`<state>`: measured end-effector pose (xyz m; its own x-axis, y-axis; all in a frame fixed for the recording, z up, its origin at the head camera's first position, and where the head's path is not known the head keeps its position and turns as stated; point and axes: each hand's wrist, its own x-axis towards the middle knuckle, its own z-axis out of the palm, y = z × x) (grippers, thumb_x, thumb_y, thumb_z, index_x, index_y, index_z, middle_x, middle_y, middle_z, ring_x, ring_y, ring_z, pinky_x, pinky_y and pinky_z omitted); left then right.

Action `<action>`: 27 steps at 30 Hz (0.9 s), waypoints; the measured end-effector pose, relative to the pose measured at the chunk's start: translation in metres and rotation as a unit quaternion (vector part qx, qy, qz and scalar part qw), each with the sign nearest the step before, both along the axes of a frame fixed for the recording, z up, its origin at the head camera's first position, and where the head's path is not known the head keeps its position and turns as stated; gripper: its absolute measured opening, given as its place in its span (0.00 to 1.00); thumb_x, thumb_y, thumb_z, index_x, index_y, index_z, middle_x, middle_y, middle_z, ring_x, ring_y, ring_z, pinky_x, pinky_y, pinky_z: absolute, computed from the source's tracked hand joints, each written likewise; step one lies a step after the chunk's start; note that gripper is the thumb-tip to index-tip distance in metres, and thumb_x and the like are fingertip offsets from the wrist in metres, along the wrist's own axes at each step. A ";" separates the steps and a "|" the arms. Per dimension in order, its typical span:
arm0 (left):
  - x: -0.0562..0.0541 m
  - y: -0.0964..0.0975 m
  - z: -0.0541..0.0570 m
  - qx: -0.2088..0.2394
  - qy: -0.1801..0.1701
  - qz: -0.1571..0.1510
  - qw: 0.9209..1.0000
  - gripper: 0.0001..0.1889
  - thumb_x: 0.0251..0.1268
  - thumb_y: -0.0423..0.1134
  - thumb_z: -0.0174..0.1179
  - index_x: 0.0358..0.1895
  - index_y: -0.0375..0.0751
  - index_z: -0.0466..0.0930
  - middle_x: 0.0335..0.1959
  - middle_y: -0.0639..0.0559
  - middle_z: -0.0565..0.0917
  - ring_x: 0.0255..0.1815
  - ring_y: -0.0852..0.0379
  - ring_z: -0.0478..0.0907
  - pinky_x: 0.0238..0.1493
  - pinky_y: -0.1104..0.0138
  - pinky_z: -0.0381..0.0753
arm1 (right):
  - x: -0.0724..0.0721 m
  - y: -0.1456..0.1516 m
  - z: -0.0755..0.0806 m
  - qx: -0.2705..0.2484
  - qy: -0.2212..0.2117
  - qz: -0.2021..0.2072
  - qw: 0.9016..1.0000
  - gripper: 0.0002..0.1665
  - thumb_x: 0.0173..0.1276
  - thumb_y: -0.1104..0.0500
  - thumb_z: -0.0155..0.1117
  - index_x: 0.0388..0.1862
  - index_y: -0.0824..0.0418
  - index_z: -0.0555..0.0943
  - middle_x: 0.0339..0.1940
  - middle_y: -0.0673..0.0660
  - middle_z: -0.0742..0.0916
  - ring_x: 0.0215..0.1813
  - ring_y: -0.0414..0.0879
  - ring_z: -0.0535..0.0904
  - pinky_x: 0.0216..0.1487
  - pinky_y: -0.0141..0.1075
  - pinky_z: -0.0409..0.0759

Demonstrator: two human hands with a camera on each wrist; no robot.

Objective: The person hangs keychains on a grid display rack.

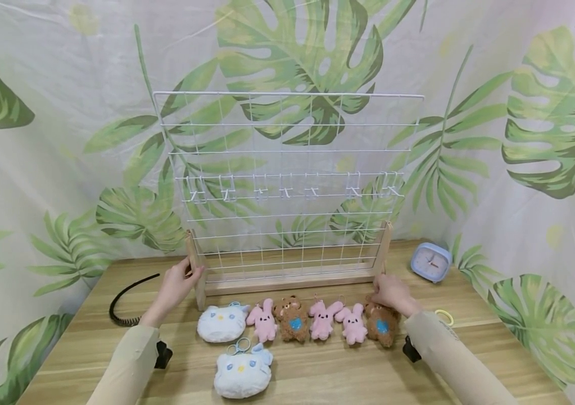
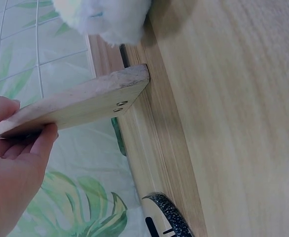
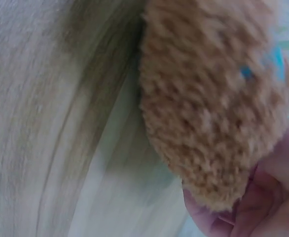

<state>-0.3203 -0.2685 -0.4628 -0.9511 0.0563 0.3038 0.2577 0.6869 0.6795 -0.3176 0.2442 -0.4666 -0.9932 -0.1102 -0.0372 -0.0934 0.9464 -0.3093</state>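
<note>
A white wire grid rack (image 1: pixel 287 284) stands on the table in wooden side posts. My left hand (image 1: pixel 178 284) grips its left wooden post (image 2: pixel 85 98), thumb on one side and fingers on the other. At the foot of the right post (image 1: pixel 382 247), my right hand (image 1: pixel 392 293) holds on with curled fingers, right behind a brown plush bear (image 1: pixel 382 329). That bear hides part of the fingers in the right wrist view. Left of it lie pink plush bunnies (image 1: pixel 321 320), another brown bear (image 1: pixel 292 320) and a white plush cat face (image 1: pixel 221 324). A second white plush (image 1: pixel 243 376) lies nearer.
Several clear hooks (image 1: pixel 286 191) hang in a row across the grid. A blue alarm clock (image 1: pixel 431 262) stands at the back right, with a yellow ring (image 1: pixel 445 318) nearer. A black headband-like strip (image 1: pixel 117 301) lies left of my left hand. A leaf-print curtain (image 1: pixel 64 140) hangs behind.
</note>
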 end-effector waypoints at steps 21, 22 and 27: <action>0.001 0.000 0.003 0.016 -0.006 -0.009 1.000 0.15 0.77 0.38 0.51 0.52 0.25 0.75 0.58 0.22 0.78 0.59 0.29 0.78 0.54 0.47 0.85 | 0.029 0.027 0.036 -0.098 0.148 0.063 0.982 0.08 0.52 0.71 0.65 0.19 0.59 0.79 0.18 0.50 0.82 0.23 0.37 0.72 0.26 0.27 0.70; 0.001 0.000 0.003 0.015 -0.005 -0.009 1.000 0.15 0.77 0.38 0.51 0.50 0.26 0.76 0.57 0.23 0.78 0.59 0.30 0.78 0.54 0.47 0.85 | 0.031 0.027 0.038 -0.105 0.149 0.063 0.981 0.08 0.52 0.71 0.65 0.20 0.60 0.80 0.18 0.51 0.83 0.23 0.37 0.73 0.26 0.27 0.71; 0.001 0.000 0.002 0.014 -0.008 -0.013 1.000 0.16 0.76 0.38 0.52 0.52 0.25 0.75 0.57 0.22 0.79 0.59 0.29 0.79 0.53 0.47 0.85 | 0.041 0.025 0.050 -0.124 0.161 0.062 0.977 0.05 0.55 0.70 0.65 0.24 0.61 0.81 0.22 0.53 0.85 0.26 0.37 0.77 0.26 0.25 0.74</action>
